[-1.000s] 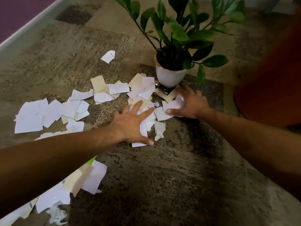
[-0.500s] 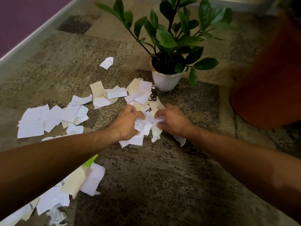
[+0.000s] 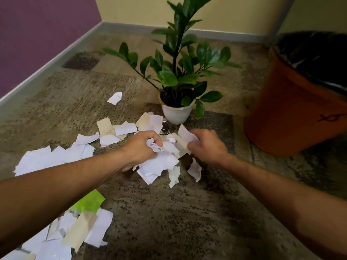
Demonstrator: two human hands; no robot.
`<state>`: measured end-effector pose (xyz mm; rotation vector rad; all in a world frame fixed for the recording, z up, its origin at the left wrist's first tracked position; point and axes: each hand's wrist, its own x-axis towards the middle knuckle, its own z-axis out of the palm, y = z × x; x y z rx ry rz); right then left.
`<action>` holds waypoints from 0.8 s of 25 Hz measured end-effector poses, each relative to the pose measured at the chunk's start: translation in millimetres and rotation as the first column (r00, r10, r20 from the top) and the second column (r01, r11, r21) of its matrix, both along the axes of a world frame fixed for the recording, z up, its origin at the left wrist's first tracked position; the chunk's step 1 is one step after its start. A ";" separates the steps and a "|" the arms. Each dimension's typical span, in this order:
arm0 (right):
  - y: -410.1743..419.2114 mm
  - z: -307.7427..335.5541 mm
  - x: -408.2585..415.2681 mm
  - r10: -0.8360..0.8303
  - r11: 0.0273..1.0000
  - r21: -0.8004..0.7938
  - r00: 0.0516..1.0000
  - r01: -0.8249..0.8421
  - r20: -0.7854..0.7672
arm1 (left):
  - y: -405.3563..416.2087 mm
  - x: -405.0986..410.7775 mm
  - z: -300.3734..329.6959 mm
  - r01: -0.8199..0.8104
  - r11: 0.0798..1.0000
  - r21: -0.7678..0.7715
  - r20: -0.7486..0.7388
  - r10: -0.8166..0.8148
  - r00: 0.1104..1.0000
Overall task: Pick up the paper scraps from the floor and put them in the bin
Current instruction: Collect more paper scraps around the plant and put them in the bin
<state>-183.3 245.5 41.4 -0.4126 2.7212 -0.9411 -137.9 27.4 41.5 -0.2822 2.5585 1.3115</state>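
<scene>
A bunch of white and cream paper scraps (image 3: 165, 160) is held just above the carpet between my two hands. My left hand (image 3: 139, 149) grips its left side with curled fingers. My right hand (image 3: 204, 145) clutches its right side, and a few scraps hang loose below. More paper scraps (image 3: 56, 156) lie spread on the carpet to the left, with another pile (image 3: 78, 233) under my left forearm and a single scrap (image 3: 115, 98) further back. The orange bin (image 3: 293, 117) with a black liner stands at the right.
A potted plant in a white pot (image 3: 176, 114) stands just behind my hands. A small dark object (image 3: 164, 128) lies beside the pot. A green sheet (image 3: 88, 203) lies near my left forearm. Walls with a grey skirting board (image 3: 47, 62) border the patterned carpet.
My hands swept together from flat on the carpet, bunched the scraps between them and lifted the bunch slightly. The view tilted up, bringing the bin's opening and the walls into sight.
</scene>
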 end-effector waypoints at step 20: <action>196.9 223.2 3.5 -0.688 0.435 -0.783 0.725 0.445 0.030 | 225.7 -77.4 218.4 0.184 0.829 0.529 -0.270 -0.041 0.962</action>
